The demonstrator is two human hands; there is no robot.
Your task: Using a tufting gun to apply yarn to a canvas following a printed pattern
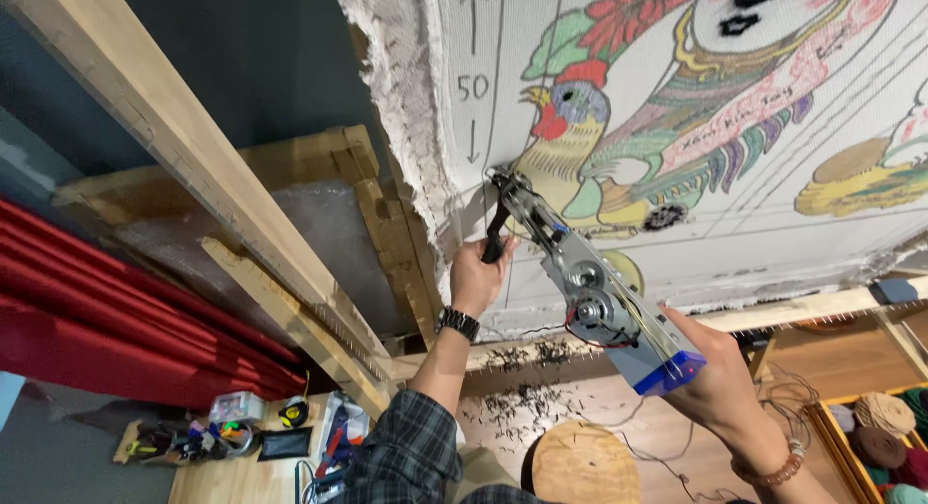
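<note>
**Ana:** Head view first and only — what do the hands have?

**Ben:** Both are on the tufting gun (580, 291), a metal tool with a blue base, tilted with its needle end pressed against the stretched cloth (677, 243). The left hand (477, 277) is closed around the gun's black front handle, just left of the gun body. A dark wristwatch (457, 322) sits on that wrist, above a plaid sleeve (411, 451).

**Ana:** And the right?

**Ben:** The right hand (720, 378) grips the gun's rear end, just below and right of the blue base; a beaded bracelet (778, 470) circles that wrist.

**Ana:** Where does the needle meet the cloth?

**Ben:** At the drawn rooster (565, 146) — its tip is just below and left of the bird's breast. The cloth is fixed to a wooden frame (387, 233) left of the gun.

**Ana:** Anything else nearby?

**Ben:** Yarn clippings (522, 403) lie on the floor below the gun, a round wooden stool (580, 465) lower still, yarn balls (884, 427) well to its right, and red curtains (116, 311) far left.
</note>
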